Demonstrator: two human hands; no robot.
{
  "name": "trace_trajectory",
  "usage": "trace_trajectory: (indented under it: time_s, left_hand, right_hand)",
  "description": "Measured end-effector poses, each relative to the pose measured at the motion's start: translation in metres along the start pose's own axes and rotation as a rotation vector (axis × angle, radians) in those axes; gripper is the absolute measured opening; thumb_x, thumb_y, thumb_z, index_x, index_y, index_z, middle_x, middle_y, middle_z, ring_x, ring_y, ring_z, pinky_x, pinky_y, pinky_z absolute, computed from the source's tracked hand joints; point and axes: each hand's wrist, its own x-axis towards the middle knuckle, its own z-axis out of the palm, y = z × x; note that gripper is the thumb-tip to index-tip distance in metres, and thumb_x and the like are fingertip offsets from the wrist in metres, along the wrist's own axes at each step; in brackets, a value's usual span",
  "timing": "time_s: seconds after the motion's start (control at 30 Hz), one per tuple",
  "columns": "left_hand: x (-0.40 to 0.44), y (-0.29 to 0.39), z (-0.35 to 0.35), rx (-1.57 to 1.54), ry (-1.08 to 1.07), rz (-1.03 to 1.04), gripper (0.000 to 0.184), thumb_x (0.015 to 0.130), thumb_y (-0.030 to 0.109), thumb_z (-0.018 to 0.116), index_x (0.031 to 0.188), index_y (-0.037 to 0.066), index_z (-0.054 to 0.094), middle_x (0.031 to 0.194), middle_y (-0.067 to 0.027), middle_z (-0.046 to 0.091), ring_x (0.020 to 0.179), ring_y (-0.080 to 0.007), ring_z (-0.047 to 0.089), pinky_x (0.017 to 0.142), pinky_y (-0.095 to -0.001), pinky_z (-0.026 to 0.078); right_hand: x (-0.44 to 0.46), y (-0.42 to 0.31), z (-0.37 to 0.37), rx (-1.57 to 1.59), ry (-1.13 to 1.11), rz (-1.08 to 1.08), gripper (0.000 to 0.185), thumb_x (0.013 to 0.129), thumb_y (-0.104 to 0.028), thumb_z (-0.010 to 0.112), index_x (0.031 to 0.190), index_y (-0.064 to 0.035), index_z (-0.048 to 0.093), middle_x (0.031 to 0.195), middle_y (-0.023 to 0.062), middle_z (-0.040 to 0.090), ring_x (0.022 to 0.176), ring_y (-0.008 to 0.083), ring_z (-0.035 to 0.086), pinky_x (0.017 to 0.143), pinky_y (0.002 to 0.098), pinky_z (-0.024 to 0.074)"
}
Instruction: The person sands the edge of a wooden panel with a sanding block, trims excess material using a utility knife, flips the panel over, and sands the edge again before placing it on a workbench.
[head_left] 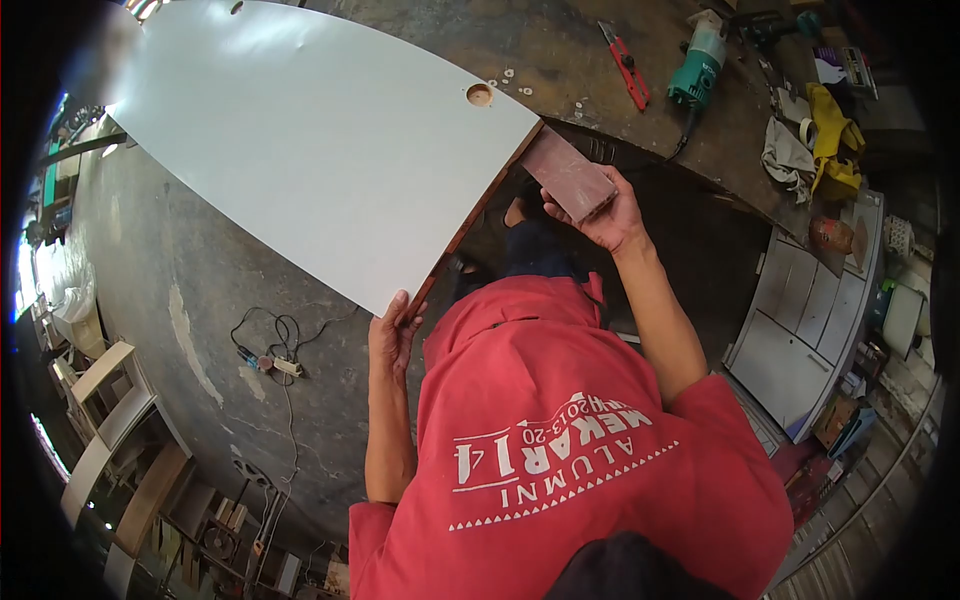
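A large white panel (310, 150) with a brown edge and a round hole near its far corner stretches out in front of me. My left hand (393, 335) grips the panel's near corner, thumb on top and fingers underneath. In my right hand (615, 215) is a flat block faced with reddish sandpaper, a sanding block (568, 175). The block's far end is beside the panel's brown edge, close to the right corner; whether they touch, I cannot tell.
On the dark workbench (560, 60) lie a red utility knife (628, 68), a green power tool (698, 65) and yellow-and-grey gloves (832, 140). A white cabinet (790, 340) stands at right. A power strip with cords (287, 367) lies on the floor, near wooden shelving (125, 410).
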Motion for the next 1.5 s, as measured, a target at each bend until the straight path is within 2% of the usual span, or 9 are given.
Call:
trace_trajectory:
  time_s: [0.47, 0.67, 0.73, 0.9, 0.97, 1.13, 1.23, 1.43, 1.5]
  left_hand:
    - [0.003, -0.005, -0.008, -0.025, 0.002, -0.011, 0.050, 0.087, 0.027, 0.078, 0.124, 0.000, 0.058, 0.115, -0.0163, 0.068, 0.099, -0.0274, 0.069, 0.082, -0.0331, 0.053]
    - [0.001, -0.018, -0.026, -0.096, -0.201, -0.067, 0.043, 0.089, 0.021, 0.077, 0.124, 0.001, 0.061, 0.113, -0.0140, 0.070, 0.101, -0.0229, 0.069, 0.085, -0.0338, 0.053]
    - [-0.005, -0.026, -0.021, -0.078, -0.143, 0.037, 0.034, 0.091, 0.015, 0.073, 0.120, -0.001, 0.063, 0.107, -0.0140, 0.073, 0.093, -0.0204, 0.071, 0.080, -0.0320, 0.056]
    - [-0.002, -0.048, -0.030, -0.185, -0.137, -0.040, 0.027, 0.093, 0.013, 0.071, 0.115, -0.001, 0.064, 0.101, -0.0120, 0.074, 0.090, -0.0181, 0.071, 0.078, -0.0290, 0.056]
    - [-0.003, -0.049, -0.029, -0.196, -0.127, -0.040, 0.025, 0.093, 0.013, 0.070, 0.114, -0.001, 0.065, 0.100, -0.0115, 0.074, 0.089, -0.0172, 0.070, 0.076, -0.0281, 0.056]
    - [-0.012, -0.045, -0.027, -0.195, -0.095, -0.013, 0.024, 0.092, 0.014, 0.071, 0.110, 0.000, 0.065, 0.096, -0.0091, 0.073, 0.085, -0.0161, 0.069, 0.074, -0.0271, 0.056]
    - [-0.011, -0.043, -0.032, -0.144, -0.128, -0.009, 0.023, 0.093, 0.015, 0.071, 0.110, 0.001, 0.065, 0.095, -0.0083, 0.073, 0.086, -0.0148, 0.068, 0.073, -0.0258, 0.055]
    - [-0.011, -0.043, -0.050, -0.023, -0.112, 0.068, 0.019, 0.092, 0.016, 0.071, 0.105, 0.002, 0.068, 0.094, -0.0063, 0.073, 0.085, -0.0125, 0.068, 0.073, -0.0244, 0.053]
    - [-0.008, -0.041, -0.057, -0.019, -0.117, 0.092, 0.018, 0.092, 0.016, 0.071, 0.104, 0.002, 0.069, 0.094, -0.0059, 0.073, 0.085, -0.0124, 0.068, 0.072, -0.0240, 0.053]
  right_hand:
    - [-0.013, 0.007, 0.011, -0.093, 0.061, -0.060, 0.056, 0.098, -0.037, 0.045, 0.131, 0.0077, 0.052, 0.121, 0.0266, 0.062, 0.107, 0.0404, 0.064, 0.084, 0.0482, 0.0574]
    - [-0.016, 0.041, 0.021, -0.091, 0.042, 0.067, 0.052, 0.097, -0.033, 0.043, 0.132, 0.0045, 0.053, 0.124, 0.0238, 0.062, 0.107, 0.0401, 0.064, 0.084, 0.0485, 0.0553]
    - [-0.027, 0.048, 0.031, -0.055, 0.071, 0.085, 0.051, 0.097, -0.033, 0.044, 0.132, 0.0036, 0.054, 0.125, 0.0237, 0.062, 0.107, 0.0399, 0.064, 0.084, 0.0485, 0.0552]
    - [-0.029, 0.082, 0.019, -0.108, 0.172, 0.116, 0.051, 0.097, -0.034, 0.044, 0.132, 0.0022, 0.055, 0.127, 0.0230, 0.062, 0.110, 0.0403, 0.064, 0.085, 0.0477, 0.0549]
    - [-0.039, 0.097, 0.032, -0.125, 0.027, 0.186, 0.052, 0.096, -0.034, 0.045, 0.133, 0.0016, 0.054, 0.128, 0.0225, 0.062, 0.111, 0.0410, 0.063, 0.085, 0.0474, 0.0547]
    - [-0.045, 0.123, 0.025, -0.097, 0.110, 0.242, 0.049, 0.098, -0.031, 0.045, 0.135, 0.0019, 0.053, 0.130, 0.0232, 0.060, 0.112, 0.0429, 0.061, 0.082, 0.0447, 0.0560]
    - [-0.047, 0.144, 0.031, -0.146, -0.002, 0.312, 0.049, 0.098, -0.031, 0.044, 0.133, 0.0027, 0.054, 0.129, 0.0236, 0.060, 0.112, 0.0439, 0.060, 0.081, 0.0441, 0.0562]
    - [-0.057, 0.187, 0.038, -0.134, 0.175, 0.279, 0.050, 0.099, -0.031, 0.043, 0.133, 0.0047, 0.053, 0.127, 0.0248, 0.060, 0.112, 0.0438, 0.059, 0.079, 0.0426, 0.0568]
    - [-0.061, 0.197, 0.044, -0.118, -0.004, 0.368, 0.051, 0.099, -0.028, 0.039, 0.136, 0.0057, 0.050, 0.127, 0.0251, 0.061, 0.110, 0.0445, 0.061, 0.084, 0.0480, 0.0557]
